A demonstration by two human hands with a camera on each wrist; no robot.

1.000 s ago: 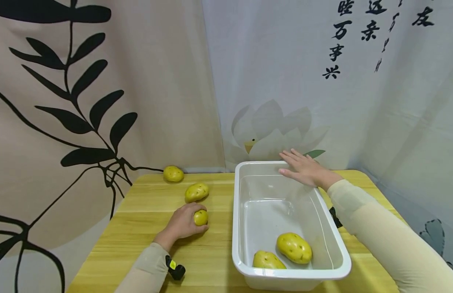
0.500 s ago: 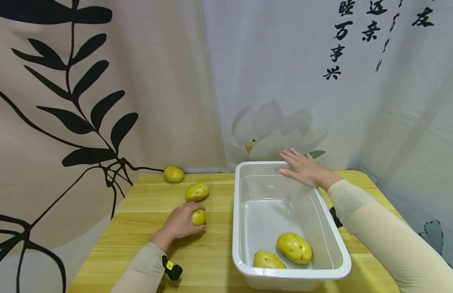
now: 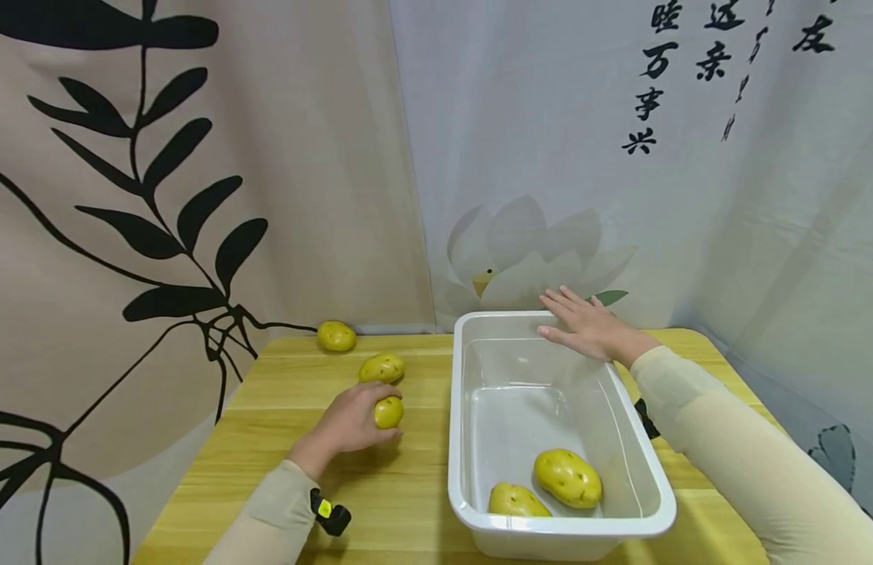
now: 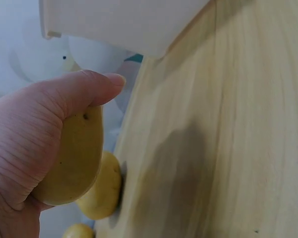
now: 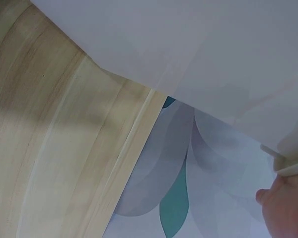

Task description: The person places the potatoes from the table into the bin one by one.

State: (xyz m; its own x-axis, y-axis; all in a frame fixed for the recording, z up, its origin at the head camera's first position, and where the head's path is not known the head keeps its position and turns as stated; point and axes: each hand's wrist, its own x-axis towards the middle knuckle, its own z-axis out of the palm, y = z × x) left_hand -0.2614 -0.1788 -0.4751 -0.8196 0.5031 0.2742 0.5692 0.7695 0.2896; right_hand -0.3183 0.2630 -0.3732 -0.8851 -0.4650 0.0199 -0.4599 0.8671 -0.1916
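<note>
Potato [image 3: 389,413] | gripped within left hand [image 3: 350,420] | right hand [image 3: 588,325], fingers extended, on tub [image 3: 559,526]

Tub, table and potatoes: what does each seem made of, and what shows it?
Tub: probably glossy white plastic, from its reflections and rounded rim.
Table: wood or wood-look laminate, smooth, with streaky grain.
Potatoes: real flesh or moulded imitations, unclear; shiny yellow surface with small pits.

The left hand [image 3: 347,420] partly hides its potato [image 3: 388,413], and the right wrist view cuts off the right hand [image 5: 289,207].
</note>
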